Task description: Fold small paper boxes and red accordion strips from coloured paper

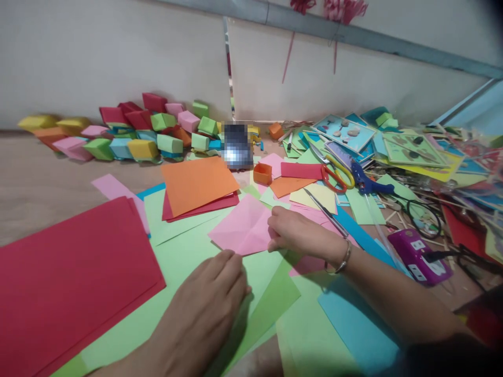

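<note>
A pink square of paper [241, 225] with crease lines lies on light green sheets [184, 262]. At its right corner is my right hand [291, 230], fingers curled and pinched on the paper's edge. My left hand [214, 293] is at the near edge of the pink paper, its fingers curled under; what they hold, if anything, is hidden. Just beyond the pink paper sit an orange sheet [198, 183] over red ones and a small open orange paper box [262, 174].
Large red sheets [78, 272] lie at left. Folded coloured boxes [141, 149] are piled by the wall. At right are scissors [334, 178], a blue glue gun [367, 180], a cutter knife [326, 212], a purple power strip [420, 256] with cords, and paper scraps.
</note>
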Demonstrator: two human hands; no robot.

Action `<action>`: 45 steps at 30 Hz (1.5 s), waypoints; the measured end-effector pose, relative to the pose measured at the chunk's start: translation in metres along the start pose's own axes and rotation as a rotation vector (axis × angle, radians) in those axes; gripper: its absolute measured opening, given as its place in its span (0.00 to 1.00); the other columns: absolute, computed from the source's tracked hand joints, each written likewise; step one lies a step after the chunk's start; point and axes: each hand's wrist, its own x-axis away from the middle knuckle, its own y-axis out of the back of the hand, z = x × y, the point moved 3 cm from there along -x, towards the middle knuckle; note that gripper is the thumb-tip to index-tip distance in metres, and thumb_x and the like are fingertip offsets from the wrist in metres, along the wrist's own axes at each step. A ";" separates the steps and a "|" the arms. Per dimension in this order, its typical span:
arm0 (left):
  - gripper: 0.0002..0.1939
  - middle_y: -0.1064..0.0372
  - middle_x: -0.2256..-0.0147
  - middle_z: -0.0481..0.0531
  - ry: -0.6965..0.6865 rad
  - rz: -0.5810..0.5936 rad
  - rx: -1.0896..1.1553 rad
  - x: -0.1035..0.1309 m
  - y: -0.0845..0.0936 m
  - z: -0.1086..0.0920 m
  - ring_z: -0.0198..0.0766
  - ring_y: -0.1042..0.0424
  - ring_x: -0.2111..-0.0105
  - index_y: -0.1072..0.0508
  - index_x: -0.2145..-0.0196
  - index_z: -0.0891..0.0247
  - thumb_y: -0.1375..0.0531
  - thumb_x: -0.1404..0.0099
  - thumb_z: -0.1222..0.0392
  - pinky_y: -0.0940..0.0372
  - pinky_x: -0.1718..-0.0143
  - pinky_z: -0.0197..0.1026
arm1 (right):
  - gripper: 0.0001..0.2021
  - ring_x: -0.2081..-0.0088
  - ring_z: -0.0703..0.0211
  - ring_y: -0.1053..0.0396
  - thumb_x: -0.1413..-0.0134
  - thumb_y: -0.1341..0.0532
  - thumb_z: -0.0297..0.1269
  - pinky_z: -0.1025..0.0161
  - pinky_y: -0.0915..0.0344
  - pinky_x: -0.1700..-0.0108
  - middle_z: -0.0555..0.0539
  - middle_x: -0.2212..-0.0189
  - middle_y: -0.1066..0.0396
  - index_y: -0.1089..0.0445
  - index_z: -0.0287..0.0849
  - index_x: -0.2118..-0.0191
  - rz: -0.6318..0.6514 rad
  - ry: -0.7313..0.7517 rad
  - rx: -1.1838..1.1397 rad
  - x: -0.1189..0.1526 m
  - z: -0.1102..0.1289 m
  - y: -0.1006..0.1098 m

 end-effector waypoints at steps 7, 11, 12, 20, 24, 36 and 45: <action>0.23 0.26 0.51 0.66 0.064 0.139 -0.023 -0.011 -0.023 0.010 0.54 0.26 0.55 0.29 0.46 0.75 0.38 0.35 0.59 0.28 0.59 0.52 | 0.08 0.69 0.64 0.41 0.38 0.41 0.30 0.67 0.45 0.67 0.47 0.67 0.36 0.30 0.35 0.69 -0.100 0.086 -0.096 0.001 0.001 0.017; 0.19 0.27 0.49 0.71 0.165 0.270 -0.051 -0.007 -0.018 0.019 0.58 0.27 0.50 0.26 0.50 0.76 0.41 0.33 0.59 0.33 0.49 0.60 | 0.13 0.63 0.62 0.41 0.40 0.46 0.21 0.66 0.44 0.65 0.42 0.57 0.36 0.31 0.38 0.54 -0.247 0.204 0.086 0.002 -0.005 0.019; 0.19 0.28 0.47 0.73 0.177 0.295 -0.051 -0.005 -0.017 0.020 0.60 0.28 0.48 0.26 0.50 0.76 0.41 0.32 0.59 0.34 0.48 0.62 | 0.15 0.61 0.60 0.40 0.39 0.47 0.21 0.66 0.43 0.64 0.41 0.54 0.36 0.33 0.39 0.50 -0.261 0.267 0.121 0.001 -0.004 0.017; 0.37 0.41 0.40 0.81 0.171 0.346 0.063 0.009 -0.023 0.017 0.68 0.40 0.39 0.30 0.44 0.78 0.36 0.40 0.43 0.42 0.43 0.67 | 0.12 0.57 0.58 0.38 0.33 0.49 0.31 0.62 0.42 0.56 0.44 0.52 0.32 0.28 0.44 0.61 -0.282 0.576 0.176 0.003 0.013 0.007; 0.38 0.41 0.39 0.78 0.133 0.353 0.076 0.010 -0.022 0.015 0.64 0.41 0.38 0.29 0.44 0.78 0.36 0.41 0.41 0.41 0.42 0.61 | 0.13 0.62 0.60 0.36 0.33 0.46 0.37 0.61 0.42 0.59 0.46 0.62 0.28 0.28 0.43 0.67 -0.201 0.644 0.087 0.003 0.016 0.005; 0.32 0.42 0.37 0.72 0.110 0.582 0.045 0.005 -0.013 0.009 0.59 0.40 0.38 0.36 0.38 0.71 0.41 0.34 0.48 0.40 0.41 0.59 | 0.10 0.66 0.57 0.40 0.36 0.44 0.33 0.60 0.39 0.64 0.43 0.68 0.34 0.34 0.39 0.70 -0.364 0.304 0.063 -0.015 0.012 -0.025; 0.28 0.39 0.38 0.70 0.120 0.554 0.003 0.007 -0.019 0.007 0.57 0.37 0.40 0.30 0.42 0.69 0.42 0.34 0.49 0.38 0.44 0.57 | 0.09 0.66 0.58 0.39 0.37 0.42 0.33 0.62 0.37 0.64 0.45 0.67 0.34 0.33 0.38 0.70 -0.371 0.199 0.009 -0.012 0.015 -0.029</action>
